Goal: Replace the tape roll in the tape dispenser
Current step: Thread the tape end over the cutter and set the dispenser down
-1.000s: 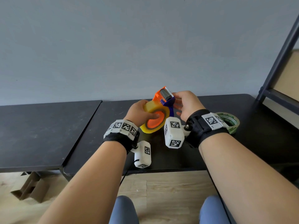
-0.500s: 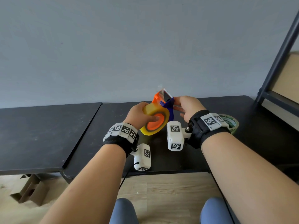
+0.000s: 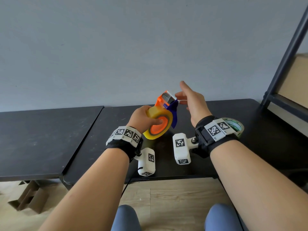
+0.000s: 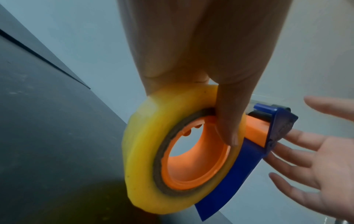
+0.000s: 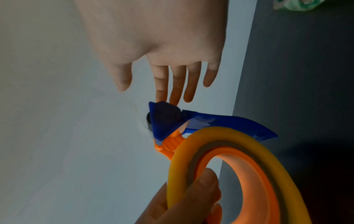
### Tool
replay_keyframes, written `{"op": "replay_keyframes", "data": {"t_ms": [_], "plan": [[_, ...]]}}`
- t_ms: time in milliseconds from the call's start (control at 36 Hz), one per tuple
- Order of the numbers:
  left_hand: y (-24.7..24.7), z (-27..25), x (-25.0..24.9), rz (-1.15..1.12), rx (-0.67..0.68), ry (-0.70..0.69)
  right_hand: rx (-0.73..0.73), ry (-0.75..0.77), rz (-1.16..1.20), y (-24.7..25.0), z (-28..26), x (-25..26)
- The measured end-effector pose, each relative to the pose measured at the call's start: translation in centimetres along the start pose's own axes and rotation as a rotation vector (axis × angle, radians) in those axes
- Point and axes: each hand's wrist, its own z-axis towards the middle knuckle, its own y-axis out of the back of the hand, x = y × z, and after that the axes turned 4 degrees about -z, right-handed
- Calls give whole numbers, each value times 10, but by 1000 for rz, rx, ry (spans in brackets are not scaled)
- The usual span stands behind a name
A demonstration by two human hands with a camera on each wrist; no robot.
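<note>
Now the right hand has let go and spread its fingers beside the blue blade guard. Left hand grips the yellow tape roll on the orange plastic tape dispenser, thumb inside. Past the right wrist, a green tape roll lies on the black table; its writing is too small to read.

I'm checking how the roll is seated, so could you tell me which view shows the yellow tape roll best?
The left wrist view: the yellow tape roll fills it, its core around the orange hub. The head view shows it small; the right wrist view shows only part of its rim.
</note>
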Motion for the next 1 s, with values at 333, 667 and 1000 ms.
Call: {"op": "replay_keyframes", "data": {"t_ms": [333, 667, 1000], "plan": [[2, -3, -4, 17, 19, -17, -99, 121, -77, 4, 5, -1], [1, -3, -5, 45, 8, -22, -24, -36, -14, 5, 11, 1], [0, -3, -5, 55, 20, -26, -78, 93, 16, 3, 11, 4]]}}
